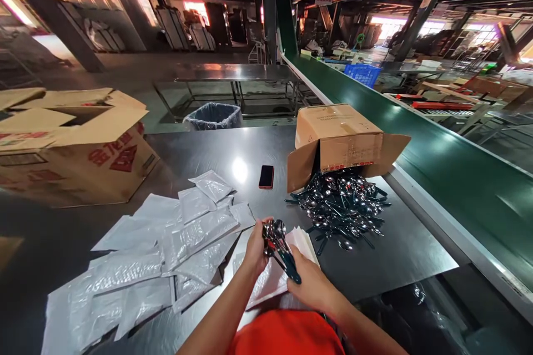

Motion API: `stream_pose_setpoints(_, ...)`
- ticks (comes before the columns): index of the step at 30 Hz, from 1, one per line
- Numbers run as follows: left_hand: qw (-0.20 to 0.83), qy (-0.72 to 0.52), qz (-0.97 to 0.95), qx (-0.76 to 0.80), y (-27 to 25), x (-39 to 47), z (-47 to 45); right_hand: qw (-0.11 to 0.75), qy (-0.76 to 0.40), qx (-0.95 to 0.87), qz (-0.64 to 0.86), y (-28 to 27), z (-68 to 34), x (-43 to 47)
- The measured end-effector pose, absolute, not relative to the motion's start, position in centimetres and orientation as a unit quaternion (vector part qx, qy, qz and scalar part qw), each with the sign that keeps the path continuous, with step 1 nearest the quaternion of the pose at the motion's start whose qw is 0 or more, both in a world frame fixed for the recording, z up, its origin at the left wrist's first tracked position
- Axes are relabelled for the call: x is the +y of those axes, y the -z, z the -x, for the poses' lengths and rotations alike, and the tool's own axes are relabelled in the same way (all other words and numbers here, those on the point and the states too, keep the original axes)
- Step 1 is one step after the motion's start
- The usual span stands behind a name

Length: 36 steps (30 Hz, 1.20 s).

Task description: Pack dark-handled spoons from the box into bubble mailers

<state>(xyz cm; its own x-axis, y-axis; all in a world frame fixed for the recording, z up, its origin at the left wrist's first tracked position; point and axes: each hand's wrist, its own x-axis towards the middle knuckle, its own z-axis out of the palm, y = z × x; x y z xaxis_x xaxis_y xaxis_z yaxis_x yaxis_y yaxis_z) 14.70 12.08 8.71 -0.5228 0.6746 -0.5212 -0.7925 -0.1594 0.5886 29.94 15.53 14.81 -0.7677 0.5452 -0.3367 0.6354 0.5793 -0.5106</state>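
Observation:
Between my two hands is a bunch of spoons (280, 244) with shiny metal bowls and dark green handles. My left hand (255, 247) is closed around the bowl end. Around the handles, my right hand (307, 280) is closed too. Under the hands lies a stack of white padded mailers (270, 280). A large heap of similar spoons (339, 199) spills from an open cardboard box (339, 133) at the right. To the left, several padded envelopes (200, 230) lie in a loose, overlapping pile.
A phone (266, 177) lies mid-table. A big carton (70, 150) stands at the left. Beyond the steel table (200, 152) is a lined bin (214, 116). A green conveyor belt (416, 122) runs along the right, with a blue crate (362, 74) past it.

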Motion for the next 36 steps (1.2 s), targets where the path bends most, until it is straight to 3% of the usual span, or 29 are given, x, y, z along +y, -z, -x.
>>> stream_pose_setpoints(5, 0.511, -0.747, 0.058, 0.422, -10.2, 11.7, -14.9, 0.228, 0.172, 0.904, -0.318, -17.0, -28.3, 13.9)
stream_pose_setpoints(10, 0.505, -0.748, 0.041, 0.428, -10.7, 11.2, -15.2, 0.232, 0.159, 0.921, -0.269, -17.4, -28.1, 14.1)
stream_pose_setpoints(13, 0.498, -0.761, 0.038, 0.413, -10.4, 11.1, -14.9, 0.163, 0.228, 0.935, -0.218, -17.1, -29.1, 15.7)
stream_pose_setpoints(16, 0.480, -0.782, 0.056, 0.394, -10.2, 11.1, -14.0, 0.073, 0.417, 0.888, -0.177, -16.0, -30.2, 17.4)
stream_pose_setpoints(20, 0.441, -0.808, 0.095, 0.379, -10.6, 10.8, -12.4, -0.071, 0.664, 0.679, -0.306, -13.2, -30.6, 17.7)
stream_pose_setpoints(24, 0.401, -0.836, 0.095, 0.363, -12.1, 10.6, -11.7, -0.181, 0.726, 0.510, -0.425, -10.6, -29.6, 15.6)
stream_pose_setpoints(28, 0.347, -0.857, 0.067, 0.375, -13.5, 10.7, -12.1, -0.270, 0.718, 0.449, -0.459, -8.8, -27.9, 13.1)
stream_pose_setpoints(36, 0.288, -0.861, -0.031, 0.418, -14.9, 10.2, -12.9, -0.295, 0.764, 0.312, -0.483, -8.2, -25.9, 11.1)
